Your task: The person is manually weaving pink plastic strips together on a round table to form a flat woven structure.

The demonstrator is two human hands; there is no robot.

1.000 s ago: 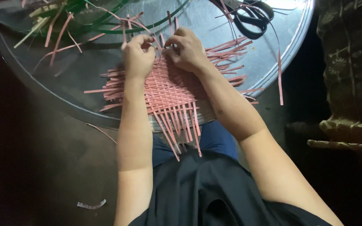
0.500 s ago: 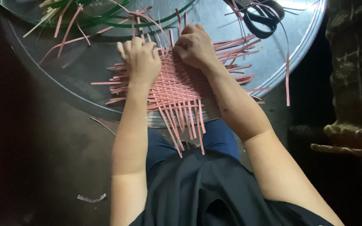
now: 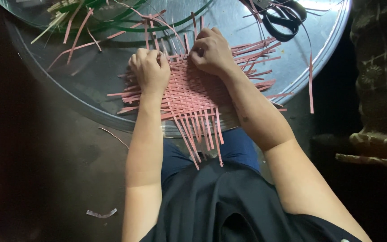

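We press our left hand (image 3: pixel 150 71) flat, fingers curled, to pin the pink mat (image 3: pixel 189 92) on the tray (image 3: pixel 90 76). Our right hand (image 3: pixel 211 51) pinches a strip at its far edge.

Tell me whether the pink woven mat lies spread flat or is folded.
Spread flat. The pink woven mat lies open on the round metal tray, loose strip ends fanning out on every side, with the left hand and right hand pressing it down.
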